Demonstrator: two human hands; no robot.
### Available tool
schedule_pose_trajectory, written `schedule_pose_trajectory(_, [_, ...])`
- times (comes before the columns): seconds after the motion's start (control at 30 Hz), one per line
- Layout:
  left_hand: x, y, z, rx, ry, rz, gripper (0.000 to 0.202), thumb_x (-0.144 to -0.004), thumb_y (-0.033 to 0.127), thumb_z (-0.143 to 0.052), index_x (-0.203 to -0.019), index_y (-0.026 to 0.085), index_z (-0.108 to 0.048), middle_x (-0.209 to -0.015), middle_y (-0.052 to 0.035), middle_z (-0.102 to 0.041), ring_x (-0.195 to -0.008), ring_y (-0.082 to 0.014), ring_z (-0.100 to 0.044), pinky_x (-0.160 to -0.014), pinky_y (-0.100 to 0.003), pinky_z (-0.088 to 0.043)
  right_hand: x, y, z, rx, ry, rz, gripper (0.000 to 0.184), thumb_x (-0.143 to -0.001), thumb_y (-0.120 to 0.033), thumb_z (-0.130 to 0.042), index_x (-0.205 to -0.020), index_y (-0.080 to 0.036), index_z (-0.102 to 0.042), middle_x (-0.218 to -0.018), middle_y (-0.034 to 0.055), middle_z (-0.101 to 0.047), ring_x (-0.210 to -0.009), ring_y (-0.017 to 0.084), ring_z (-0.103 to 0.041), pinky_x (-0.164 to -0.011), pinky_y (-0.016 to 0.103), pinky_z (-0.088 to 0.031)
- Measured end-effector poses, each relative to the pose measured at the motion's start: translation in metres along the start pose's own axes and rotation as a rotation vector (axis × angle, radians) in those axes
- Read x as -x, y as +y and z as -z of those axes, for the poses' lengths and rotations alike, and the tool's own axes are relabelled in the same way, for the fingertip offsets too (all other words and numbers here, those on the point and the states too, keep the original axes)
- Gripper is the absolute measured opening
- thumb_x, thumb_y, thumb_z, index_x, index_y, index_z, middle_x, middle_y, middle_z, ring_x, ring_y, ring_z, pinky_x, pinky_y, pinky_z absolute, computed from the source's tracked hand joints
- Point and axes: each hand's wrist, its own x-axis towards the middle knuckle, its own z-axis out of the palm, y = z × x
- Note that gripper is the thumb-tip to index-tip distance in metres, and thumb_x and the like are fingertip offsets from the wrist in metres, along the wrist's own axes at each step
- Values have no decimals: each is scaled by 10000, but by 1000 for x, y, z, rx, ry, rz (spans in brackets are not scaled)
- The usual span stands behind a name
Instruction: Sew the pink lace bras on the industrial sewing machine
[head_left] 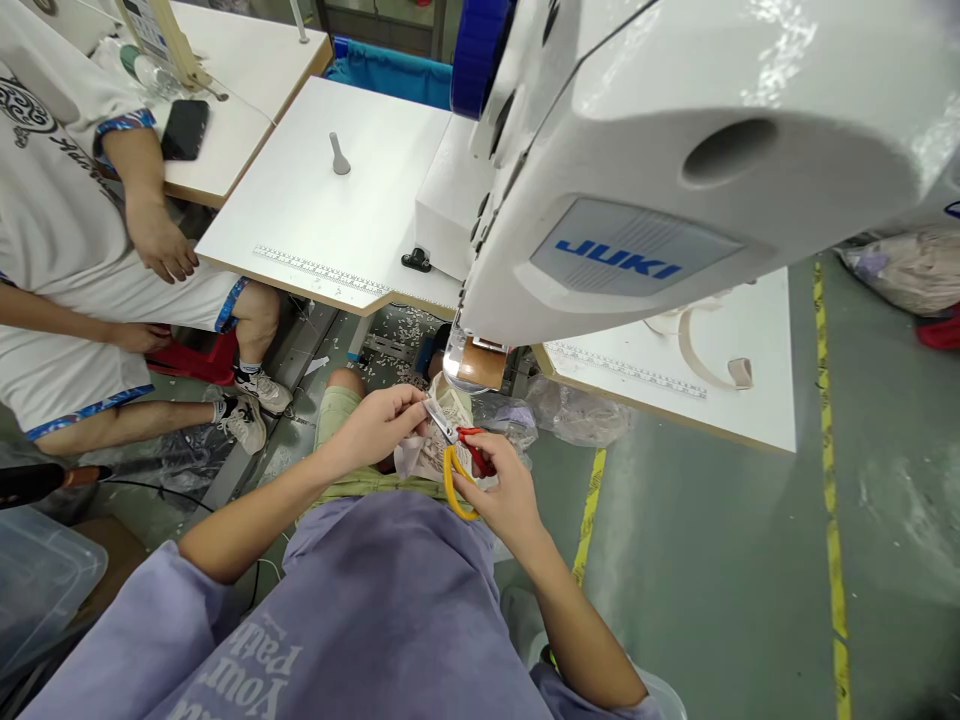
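Note:
My right hand (504, 490) grips a pair of scissors (453, 452) with one yellow and one red handle loop. Their blades point up and left toward my left hand (384, 424), which pinches a piece of light beige fabric (437, 452) over my lap. The blade tips reach the cloth by my left fingertips; whether they cut it I cannot tell. Just beyond my hands hangs the white head of a JUKI sewing machine (637, 240), its rounded metal-and-brown front end (474, 366) close above the fabric.
The white machine table (360, 215) has a printed ruler along its edge and a grey peg (339, 155). A beige strip (705, 350) lies on its right part. Another person (82, 230) sits at left beside a phone (185, 130). Plastic bags (581, 410) lie below.

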Motion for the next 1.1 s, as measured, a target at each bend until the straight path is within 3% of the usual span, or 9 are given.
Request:
schedule_pose_trajectory(0.37, [-4,-9,-4,129,96,-19,307,-979,454,-535,-842,185,-595,-769,-7,-668,-632,-117,-550,-606,-230,-441,17,12,17,14,42,-136,288,-875,-361,-684,-1137,-242,-690,-1021,61,-723,-678,153,-647,-607,287,-550])
schedule_pose_trajectory(0.5, [-3,-7,7,-234,231,-121,244,-960,391,-538,-920,183,-660,-837,-38,-704,-738,-156,-612,-643,-241,-445,13,35,54,126,48,-180,314,-860,-421,-682,-1120,-246,-703,-955,55,-728,-673,174,-647,-602,305,-533])
schedule_pose_trajectory(0.57, [-3,-5,14,-464,259,-157,246,-955,353,-515,-1062,187,-662,-828,-34,-706,-738,-168,-622,-635,-245,-434,-7,48,80,246,86,-204,331,-852,-458,-677,-1100,-241,-706,-926,57,-734,-677,195,-644,-605,322,-507])
schedule_pose_trajectory(0.67, [-5,1,23,-619,163,-192,294,-952,303,-467,-1142,189,-661,-875,-46,-736,-777,-185,-665,-670,-253,-458,-63,66,121,441,219,-211,346,-843,-459,-659,-1078,-207,-698,-951,91,-737,-783,243,-656,-671,350,-480])
schedule_pose_trajectory(0.77, [-11,11,32,-596,39,-130,306,-967,299,-433,-1071,191,-699,-911,-55,-763,-790,-186,-700,-697,-252,-488,-124,77,157,623,266,-218,325,-848,-379,-623,-1080,-165,-700,-1018,148,-725,-908,283,-640,-751,377,-467])
schedule_pose_trajectory(0.83, [-15,17,40,-520,-50,-78,306,-975,324,-443,-1123,189,-675,-950,-59,-766,-813,-190,-718,-702,-251,-506,-148,79,167,685,271,-168,288,-854,-295,-590,-1066,-140,-709,-1095,183,-710,-1029,313,-619,-881,431,-464])
schedule_pose_trajectory(0.93, [-19,20,49,-527,-103,-49,291,-981,355,-464,-1140,189,-643,-1004,-80,-754,-889,-218,-720,-716,-271,-511,-142,67,149,584,377,-31,288,-894,-293,-577,-1112,-147,-696,-1205,187,-678,-1185,335,-572,-1040,513,-413])
schedule_pose_trajectory(1.0, [-21,17,48,-656,-47,-84,275,-989,359,-456,-1056,189,-662,-954,-89,-735,-899,-241,-694,-734,-303,-498,-114,50,120,356,363,-1,298,-918,-379,-605,-1129,-183,-684,-1163,145,-698,-1113,305,-621,-989,493,-474])
schedule_pose_trajectory(1.1, [-24,9,33,-850,66,-277,250,-980,332,-473,-899,183,-656,-970,-113,-683,-962,-263,-624,-828,-359,-472,-65,19,74,48,-31,42,267,-957,-454,-593,-1066,-238,-706,-1089,75,-728,-1025,242,-673,-927,420,-533])
